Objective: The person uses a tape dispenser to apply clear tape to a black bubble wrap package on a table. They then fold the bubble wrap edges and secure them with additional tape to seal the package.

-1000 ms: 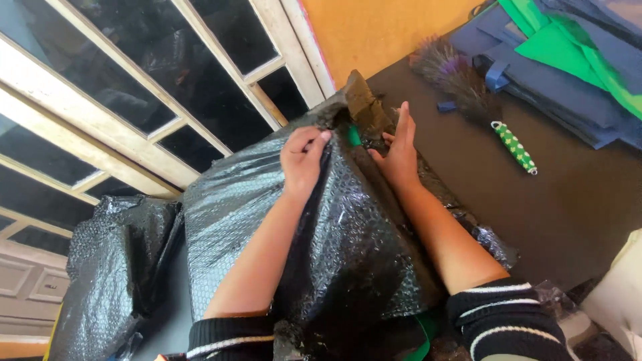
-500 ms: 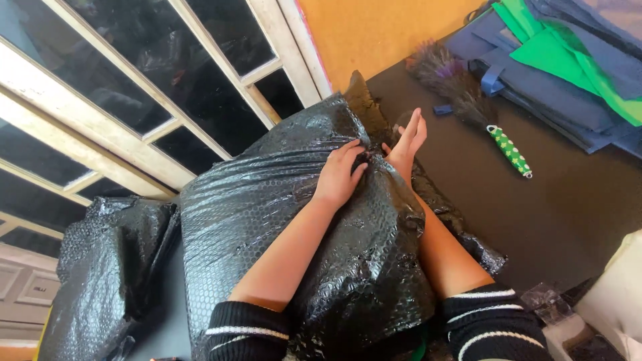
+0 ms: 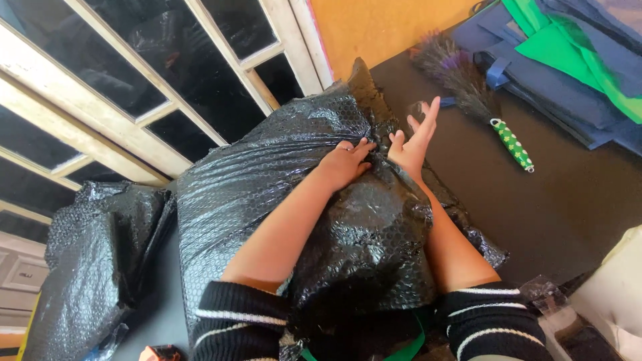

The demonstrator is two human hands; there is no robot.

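So the left hand (image 3: 344,162) is lying flat on top of a big bundle of black bubble wrap (image 3: 301,200), fingers spread loosely and pressing on the plastic, not really gripping anything. Right next to it, almost touching, the right hand (image 3: 411,140) is open wide with the fingers fanned out and pointing up and away, heel of the palm down at the wrap, holding nothing. The bundle sits under both forearms and runs back toward the person, whose sleeves are black knit with white stripes. Past the right hand's fingertips, a bit further out on the dark desk (image 3: 568,200), there's a feather duster (image 3: 468,87) with purple-grey feathers and a green patterned handle, lying apart from the wrap. Beyond that, far to the right, a pile of blue and green cloth bags (image 3: 575,60). Off to the left of the left hand there's a window frame (image 3: 120,120) with dark panes, and well down on that side a second lump of black bubble wrap (image 3: 87,267).
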